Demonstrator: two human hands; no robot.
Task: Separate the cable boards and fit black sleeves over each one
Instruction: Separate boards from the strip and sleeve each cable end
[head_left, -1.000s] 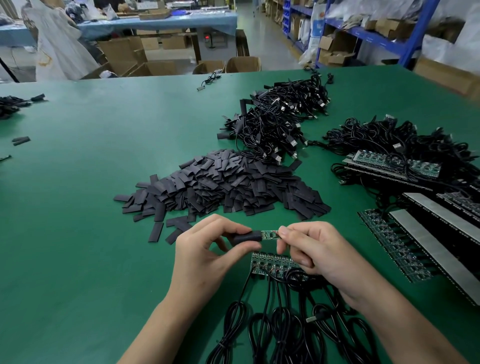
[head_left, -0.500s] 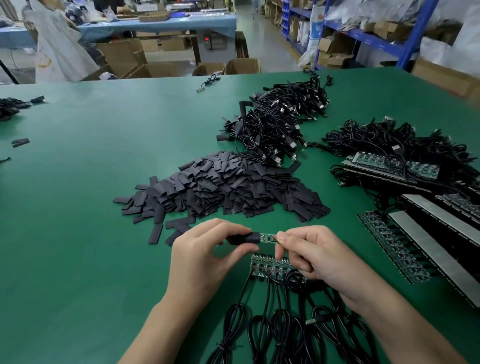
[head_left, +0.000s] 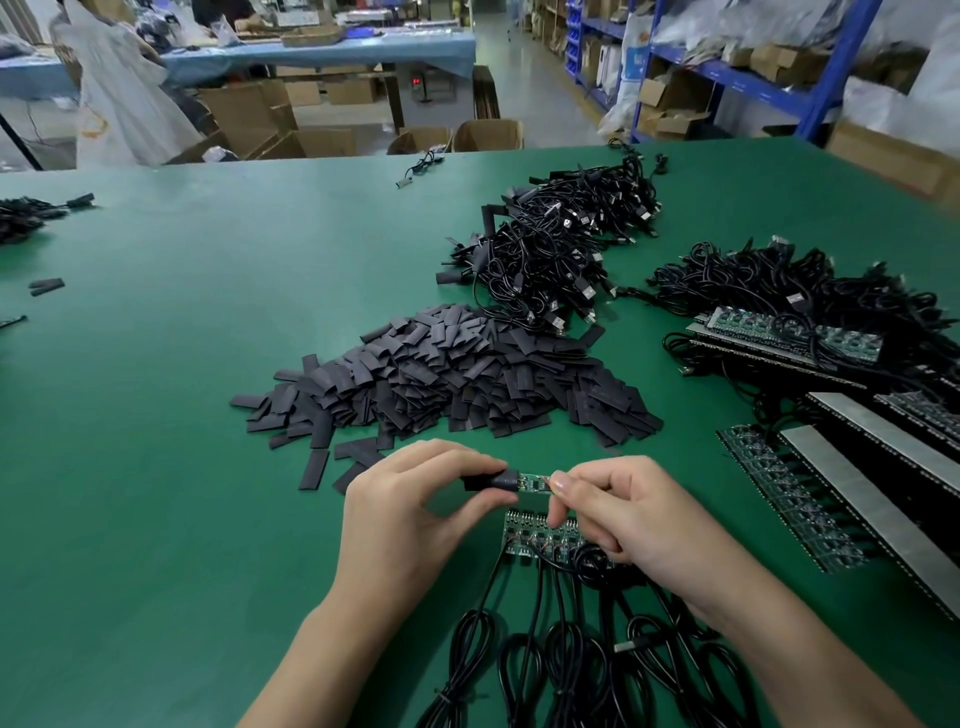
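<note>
My left hand (head_left: 415, 512) pinches a black sleeve (head_left: 491, 479) between thumb and fingers. A small green cable board (head_left: 533, 482) sticks out of the sleeve's right end, and my right hand (head_left: 631, 514) pinches that board at its cable end. Just below my hands on the green table lies a strip of joined boards (head_left: 540, 538), with bundled black cables (head_left: 545, 654) running from it toward me. A big pile of loose black sleeves (head_left: 452, 374) lies just beyond my hands.
A heap of sleeved cables (head_left: 566, 244) lies behind the sleeve pile. On the right are more tangled cables (head_left: 800, 286) and long board strips (head_left: 810, 509) with grey backing. A few stray sleeves (head_left: 47, 286) sit far left. Cardboard boxes and shelving stand beyond the table.
The sleeve has slid a little to the right over the board, so less green board shows between my fingers. Both hands stay in about the same place.
</note>
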